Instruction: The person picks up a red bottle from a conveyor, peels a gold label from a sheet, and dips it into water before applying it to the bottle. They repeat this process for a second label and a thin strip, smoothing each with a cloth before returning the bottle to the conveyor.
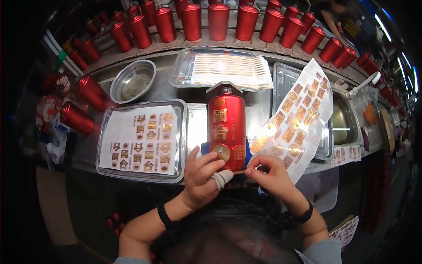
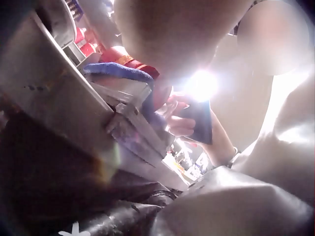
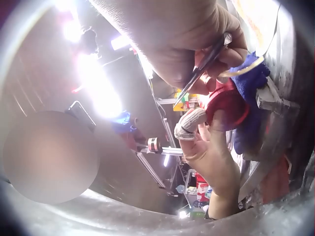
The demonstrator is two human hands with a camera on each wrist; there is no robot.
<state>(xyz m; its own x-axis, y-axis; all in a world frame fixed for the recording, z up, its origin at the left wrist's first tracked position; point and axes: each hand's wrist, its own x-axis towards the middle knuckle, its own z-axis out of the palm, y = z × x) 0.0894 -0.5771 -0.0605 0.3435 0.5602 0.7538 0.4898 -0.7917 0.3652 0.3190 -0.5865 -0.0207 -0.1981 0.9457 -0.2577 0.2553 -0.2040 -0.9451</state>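
Observation:
A red bottle (image 1: 228,132) with gold characters lies with its base toward me on a blue cloth (image 3: 250,81). My left hand (image 1: 201,177) grips it at the lower left, fingers on its side and a white wrap (image 1: 222,179) on one finger. At the base's right edge, my right hand (image 1: 273,175) pinches the end of a thin pale strip (image 1: 238,172), which runs along the bottle's bottom edge. Pointed metal tweezers (image 3: 201,73) are also held in the right hand, their tips away from the bottle. The left wrist view is mostly covered by the hand and glare.
Gold character stickers lie on a sheet in a left tray (image 1: 181,132). A back tray (image 1: 182,59) holds strips, beside a metal bowl (image 1: 133,81). A gold sticker sheet (image 1: 303,110) slopes at right, near a sink (image 1: 347,119). Red bottles (image 1: 218,22) line the back.

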